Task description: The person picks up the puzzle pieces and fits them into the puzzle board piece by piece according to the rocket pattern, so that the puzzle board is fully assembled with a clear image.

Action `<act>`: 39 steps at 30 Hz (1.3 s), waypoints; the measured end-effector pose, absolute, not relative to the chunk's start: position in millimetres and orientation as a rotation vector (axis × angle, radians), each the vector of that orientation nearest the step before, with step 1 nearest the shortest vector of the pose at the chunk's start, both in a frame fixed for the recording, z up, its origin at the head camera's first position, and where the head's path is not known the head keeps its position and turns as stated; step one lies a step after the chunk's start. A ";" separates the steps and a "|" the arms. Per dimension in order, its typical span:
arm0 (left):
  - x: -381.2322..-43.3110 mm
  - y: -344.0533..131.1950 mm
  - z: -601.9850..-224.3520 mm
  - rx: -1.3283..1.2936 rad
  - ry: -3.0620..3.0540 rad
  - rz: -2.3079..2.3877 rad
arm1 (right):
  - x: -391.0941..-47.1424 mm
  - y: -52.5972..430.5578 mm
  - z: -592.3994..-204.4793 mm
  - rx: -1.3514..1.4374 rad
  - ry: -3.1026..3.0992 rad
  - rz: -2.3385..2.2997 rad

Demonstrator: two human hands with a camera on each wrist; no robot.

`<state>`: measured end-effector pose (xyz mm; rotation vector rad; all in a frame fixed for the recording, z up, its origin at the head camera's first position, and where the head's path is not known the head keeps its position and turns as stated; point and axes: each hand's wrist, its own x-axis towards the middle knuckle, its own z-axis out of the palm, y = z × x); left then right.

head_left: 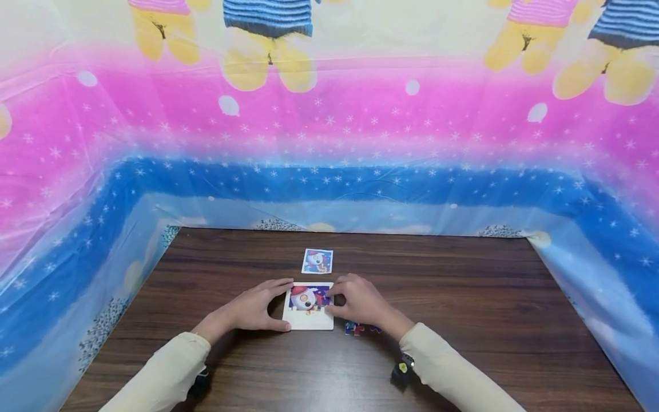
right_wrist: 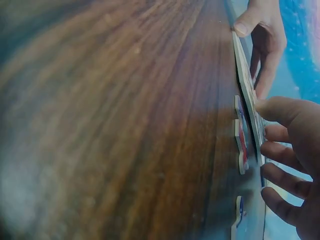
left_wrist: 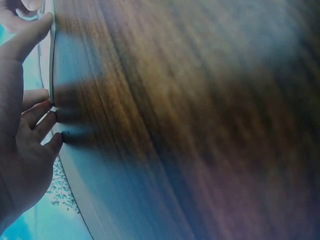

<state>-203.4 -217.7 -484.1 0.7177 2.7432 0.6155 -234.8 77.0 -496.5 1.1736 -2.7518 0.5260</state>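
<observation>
A white puzzle board (head_left: 311, 321) lies on the table, its upper part filled with a picture of a round white character in a red hat. My left hand (head_left: 257, 306) grips the board's left side, thumb at the near corner and fingers at the far one. Over the right edge, my right hand (head_left: 357, 300) rests its thumb and index fingertips on the picture; I cannot tell whether a piece is between them. Loose puzzle pieces (head_left: 354, 328) lie right of the board, partly beneath the right hand. In the right wrist view, these pieces (right_wrist: 241, 145) lie beside the board's edge.
A small printed picture card (head_left: 317, 261) with a similar character lies behind the board. The brown wooden table (head_left: 463, 286) is bordered at the back and sides by a pink and blue patterned cloth (head_left: 360, 183).
</observation>
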 end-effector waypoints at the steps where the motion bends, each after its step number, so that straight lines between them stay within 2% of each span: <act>1: -203.5 -217.6 -484.1 0.717 2.744 0.617 | -234.7 76.5 -497.3 1.171 -2.755 0.523; 24: -201.8 -216.7 -482.3 0.711 2.747 0.615 | -232.1 75.4 -496.6 1.191 -2.735 0.595; 39: -203.0 -216.9 -482.0 0.732 2.756 0.611 | -213.9 118.9 -480.2 1.125 -2.767 0.692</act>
